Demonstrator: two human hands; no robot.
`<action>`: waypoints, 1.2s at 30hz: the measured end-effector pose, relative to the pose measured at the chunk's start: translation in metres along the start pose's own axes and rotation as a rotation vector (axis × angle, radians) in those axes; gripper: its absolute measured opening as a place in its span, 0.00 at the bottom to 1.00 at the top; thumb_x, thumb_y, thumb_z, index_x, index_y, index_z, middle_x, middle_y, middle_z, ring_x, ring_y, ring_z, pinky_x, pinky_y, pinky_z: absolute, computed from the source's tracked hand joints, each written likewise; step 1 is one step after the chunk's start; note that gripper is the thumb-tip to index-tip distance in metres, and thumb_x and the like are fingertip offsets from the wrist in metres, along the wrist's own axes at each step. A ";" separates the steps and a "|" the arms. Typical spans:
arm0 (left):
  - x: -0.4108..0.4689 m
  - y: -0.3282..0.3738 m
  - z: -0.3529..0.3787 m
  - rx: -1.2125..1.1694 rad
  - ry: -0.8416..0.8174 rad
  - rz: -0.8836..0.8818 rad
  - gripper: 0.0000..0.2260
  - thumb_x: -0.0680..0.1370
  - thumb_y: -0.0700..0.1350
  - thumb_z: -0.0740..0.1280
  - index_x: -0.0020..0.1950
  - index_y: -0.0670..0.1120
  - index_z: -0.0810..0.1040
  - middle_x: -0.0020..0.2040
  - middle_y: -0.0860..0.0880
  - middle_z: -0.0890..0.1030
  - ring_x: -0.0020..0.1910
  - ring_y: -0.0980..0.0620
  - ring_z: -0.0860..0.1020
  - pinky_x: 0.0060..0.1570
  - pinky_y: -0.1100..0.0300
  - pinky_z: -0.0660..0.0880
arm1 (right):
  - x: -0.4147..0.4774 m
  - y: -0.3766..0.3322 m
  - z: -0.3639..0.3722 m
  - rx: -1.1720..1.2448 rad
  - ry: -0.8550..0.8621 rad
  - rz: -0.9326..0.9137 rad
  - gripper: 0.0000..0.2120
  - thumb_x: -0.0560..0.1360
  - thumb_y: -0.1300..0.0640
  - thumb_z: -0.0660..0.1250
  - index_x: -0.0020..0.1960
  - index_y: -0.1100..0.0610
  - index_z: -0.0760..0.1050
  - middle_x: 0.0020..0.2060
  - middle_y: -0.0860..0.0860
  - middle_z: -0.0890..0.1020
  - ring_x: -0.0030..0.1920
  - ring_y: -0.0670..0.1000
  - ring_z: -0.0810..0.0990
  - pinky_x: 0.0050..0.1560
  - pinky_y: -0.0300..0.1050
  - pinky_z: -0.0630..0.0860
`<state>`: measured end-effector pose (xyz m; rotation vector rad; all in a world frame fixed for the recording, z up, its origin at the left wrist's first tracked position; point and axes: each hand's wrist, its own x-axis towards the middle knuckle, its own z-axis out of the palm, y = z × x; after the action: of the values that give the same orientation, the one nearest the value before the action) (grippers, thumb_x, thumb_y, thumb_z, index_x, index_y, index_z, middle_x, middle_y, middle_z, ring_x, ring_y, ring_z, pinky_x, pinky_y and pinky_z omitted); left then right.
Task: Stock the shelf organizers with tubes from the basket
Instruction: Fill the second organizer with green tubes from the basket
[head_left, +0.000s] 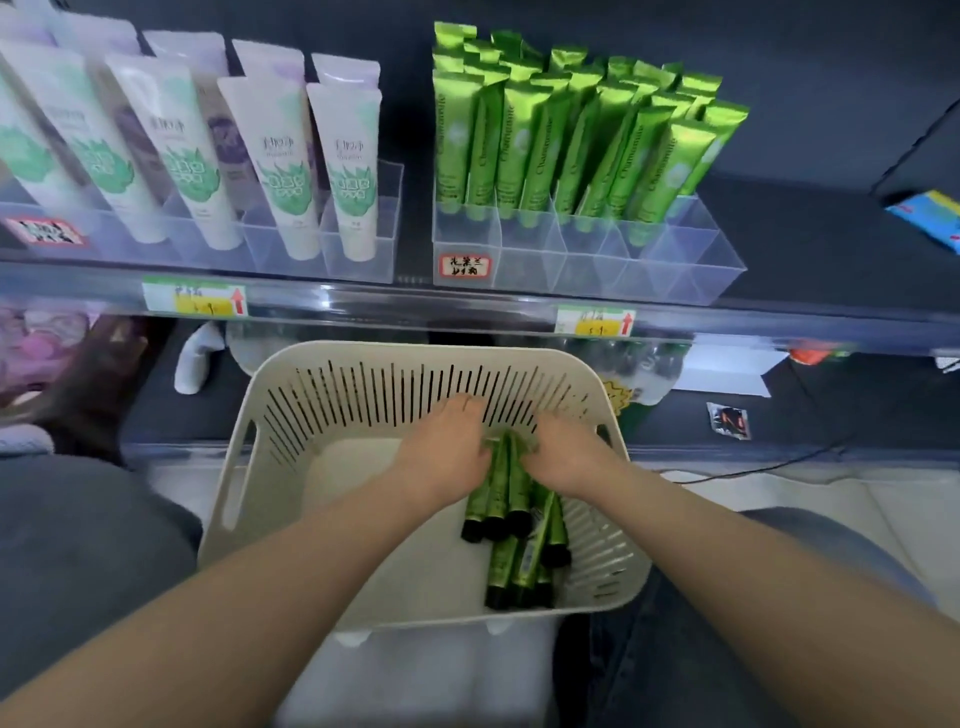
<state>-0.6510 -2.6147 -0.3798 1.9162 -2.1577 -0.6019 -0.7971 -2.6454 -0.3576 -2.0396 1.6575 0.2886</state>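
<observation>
Nearest the camera, the left forearm (249, 613) and the right forearm (753, 561) reach forward and meet over a white slotted basket (363, 395) that sits between the person's knees.

On the shelf above, at the left, a clear organizer (280, 260) holds white tubes (291, 171) standing cap down, with a price label (195, 301) on the shelf edge below it.

Inside the basket, the left hand (447, 452) lies against the left side of a bundle of green tubes (501, 499). Its fingers stretch forward toward the far slotted wall and its thumb is hidden, so I cannot tell whether it grips the bundle or only presses on it. The tubes lie in the right half of the basket, black caps toward the camera and crimped ends between the two hands, with a few more loose just below the bundle. The right hand (566, 452) touches the bundle's right side, its fingers curled over the crimped ends and holding them.

Above, to the right, a second clear organizer (675, 270) already carries upright stocked green tubes (545, 145) in its rear rows; its front row of compartments shows only clear plastic.
</observation>
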 end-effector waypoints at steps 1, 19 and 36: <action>0.002 -0.003 0.007 -0.023 -0.022 -0.014 0.23 0.77 0.47 0.63 0.71 0.43 0.64 0.68 0.45 0.69 0.68 0.47 0.67 0.68 0.54 0.66 | 0.005 0.002 0.002 -0.005 -0.029 0.014 0.12 0.75 0.58 0.62 0.57 0.60 0.73 0.54 0.57 0.77 0.51 0.55 0.75 0.48 0.43 0.72; 0.067 -0.031 0.106 -0.431 -0.254 -0.210 0.08 0.78 0.42 0.61 0.41 0.42 0.76 0.44 0.45 0.79 0.43 0.49 0.77 0.40 0.61 0.70 | 0.100 0.022 0.065 0.088 -0.257 0.300 0.18 0.80 0.63 0.53 0.31 0.56 0.63 0.30 0.51 0.67 0.31 0.47 0.66 0.29 0.36 0.62; 0.078 -0.031 0.121 -0.546 -0.321 -0.302 0.06 0.74 0.37 0.63 0.39 0.41 0.77 0.43 0.43 0.81 0.44 0.44 0.79 0.42 0.55 0.75 | 0.111 0.031 0.080 0.659 -0.225 0.518 0.07 0.75 0.66 0.62 0.52 0.68 0.74 0.41 0.60 0.76 0.37 0.54 0.74 0.32 0.41 0.70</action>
<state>-0.6830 -2.6733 -0.5113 1.9221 -1.6054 -1.4668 -0.7888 -2.7055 -0.4841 -1.0523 1.8024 0.1096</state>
